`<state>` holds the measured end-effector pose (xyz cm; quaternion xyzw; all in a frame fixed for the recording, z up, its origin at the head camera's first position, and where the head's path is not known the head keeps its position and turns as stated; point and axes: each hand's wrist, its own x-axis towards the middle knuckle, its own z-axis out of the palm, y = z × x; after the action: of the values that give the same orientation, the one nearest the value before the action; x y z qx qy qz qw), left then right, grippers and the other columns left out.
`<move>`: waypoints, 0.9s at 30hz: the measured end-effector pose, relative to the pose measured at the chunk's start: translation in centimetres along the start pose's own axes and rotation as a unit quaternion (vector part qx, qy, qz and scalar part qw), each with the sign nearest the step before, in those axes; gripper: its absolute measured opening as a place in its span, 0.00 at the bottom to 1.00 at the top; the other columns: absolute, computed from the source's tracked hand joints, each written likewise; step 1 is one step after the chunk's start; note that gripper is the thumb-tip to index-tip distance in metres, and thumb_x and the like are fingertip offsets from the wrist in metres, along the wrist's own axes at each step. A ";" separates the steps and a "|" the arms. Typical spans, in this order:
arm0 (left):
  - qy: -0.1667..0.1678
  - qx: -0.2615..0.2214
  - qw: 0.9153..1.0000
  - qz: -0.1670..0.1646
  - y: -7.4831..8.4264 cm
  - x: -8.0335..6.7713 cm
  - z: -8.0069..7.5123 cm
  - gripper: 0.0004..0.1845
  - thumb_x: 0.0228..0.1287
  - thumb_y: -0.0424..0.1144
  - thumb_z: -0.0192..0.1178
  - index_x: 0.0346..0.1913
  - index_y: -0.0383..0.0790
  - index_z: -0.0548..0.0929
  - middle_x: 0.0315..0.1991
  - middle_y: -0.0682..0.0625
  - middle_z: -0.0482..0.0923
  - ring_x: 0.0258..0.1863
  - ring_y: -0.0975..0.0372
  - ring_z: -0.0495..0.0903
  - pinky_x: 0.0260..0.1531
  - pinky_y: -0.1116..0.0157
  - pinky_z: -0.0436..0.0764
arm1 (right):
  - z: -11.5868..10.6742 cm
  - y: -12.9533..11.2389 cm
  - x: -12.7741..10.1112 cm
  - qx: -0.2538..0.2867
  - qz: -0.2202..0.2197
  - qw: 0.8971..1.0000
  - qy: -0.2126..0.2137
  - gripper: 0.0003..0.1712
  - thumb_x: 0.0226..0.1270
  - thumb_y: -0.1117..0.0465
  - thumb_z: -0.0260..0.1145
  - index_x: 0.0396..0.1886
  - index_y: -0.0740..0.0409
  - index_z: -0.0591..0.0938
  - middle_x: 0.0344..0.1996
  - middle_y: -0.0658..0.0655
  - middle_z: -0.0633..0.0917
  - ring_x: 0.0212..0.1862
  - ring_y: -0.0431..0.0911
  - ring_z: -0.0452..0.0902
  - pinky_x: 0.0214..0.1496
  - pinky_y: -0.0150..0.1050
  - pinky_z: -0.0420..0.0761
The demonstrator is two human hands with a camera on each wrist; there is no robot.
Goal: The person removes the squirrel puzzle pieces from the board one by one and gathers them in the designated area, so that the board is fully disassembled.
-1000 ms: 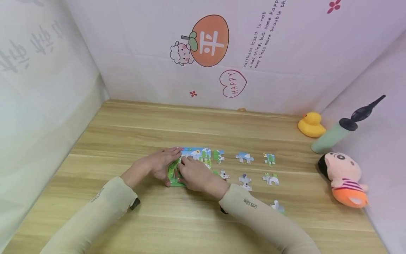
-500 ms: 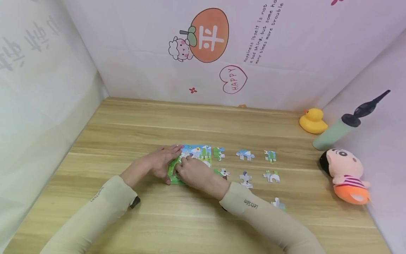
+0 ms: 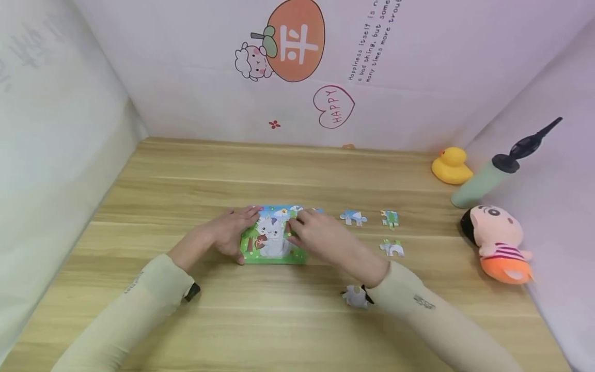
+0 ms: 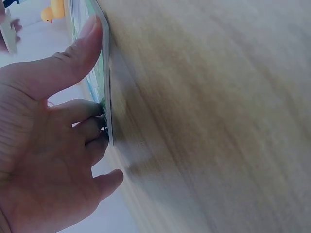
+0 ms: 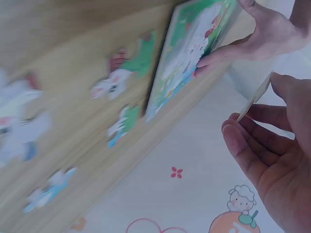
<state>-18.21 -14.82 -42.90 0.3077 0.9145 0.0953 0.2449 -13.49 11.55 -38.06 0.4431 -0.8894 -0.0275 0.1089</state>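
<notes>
I see my right hand [image 5: 272, 141] pinching a thin, light puzzle piece [image 5: 253, 97] by its edges; left hand [image 3: 222, 235] fingers brace the stiff puzzle board [image 3: 271, 238] flat on the bench [image 3: 288, 170]

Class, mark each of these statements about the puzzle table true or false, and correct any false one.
1. The left hand touches the left edge of the puzzle board. True.
2. The right hand is empty. False: it pinches a puzzle piece.
3. A yellow duck sits by the back wall. True.
4. The doll lies on the table's left side. False: it lies on the right.
5. Loose pieces lie right of the board. True.
</notes>
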 end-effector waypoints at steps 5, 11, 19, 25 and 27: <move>0.001 0.000 1.000 -0.005 -0.1 -0.1 -0.2 0.66 0.45 0.48 0.84 0.82 0.29 0.53 0.87 0.40 0.40 0.87 0.44 0.44 0.82 0.35 0.50 | 0.3 -0.4 -3.5 -0.009 -0.023 0.999 0.023 0.18 0.69 0.49 0.73 0.44 0.60 0.89 0.34 0.54 0.87 0.34 0.42 0.83 0.35 0.29 0.86; -0.002 0.002 1.000 -0.003 0.0 -0.2 -0.1 0.67 0.45 0.48 0.84 0.82 0.30 0.53 0.87 0.40 0.40 0.87 0.44 0.43 0.82 0.34 0.50 | 2.3 -2.3 -7.1 -0.011 -0.030 0.999 0.024 0.19 0.66 0.46 0.75 0.41 0.58 0.89 0.31 0.50 0.86 0.32 0.39 0.80 0.33 0.27 0.83; -0.002 0.000 1.000 -0.004 0.0 -0.4 0.1 0.66 0.45 0.49 0.84 0.82 0.30 0.54 0.87 0.41 0.41 0.86 0.44 0.43 0.82 0.35 0.50 | 3.9 -4.1 -9.2 -0.107 -0.043 0.993 0.007 0.20 0.66 0.37 0.71 0.37 0.47 0.89 0.31 0.45 0.87 0.33 0.38 0.82 0.30 0.31 0.79; -0.002 0.000 1.000 -0.004 0.0 -0.4 0.0 0.65 0.46 0.49 0.83 0.82 0.30 0.54 0.87 0.41 0.40 0.87 0.44 0.43 0.83 0.35 0.49 | 3.2 -4.1 -9.3 -0.115 -0.031 0.992 -0.029 0.18 0.67 0.37 0.71 0.36 0.46 0.87 0.32 0.44 0.87 0.33 0.39 0.81 0.32 0.32 0.79; -0.004 0.000 1.000 -0.004 0.0 -0.4 0.0 0.66 0.46 0.49 0.83 0.82 0.30 0.53 0.87 0.41 0.40 0.87 0.44 0.43 0.83 0.35 0.49 | 3.0 -4.2 -9.3 -0.118 -0.035 0.992 -0.038 0.18 0.67 0.37 0.71 0.36 0.45 0.87 0.32 0.44 0.86 0.34 0.39 0.81 0.32 0.32 0.78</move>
<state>-17.95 -15.03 -42.73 0.3040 0.9149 0.0932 0.2486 -5.48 16.26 -43.14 0.4569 -0.8671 -0.1533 0.1256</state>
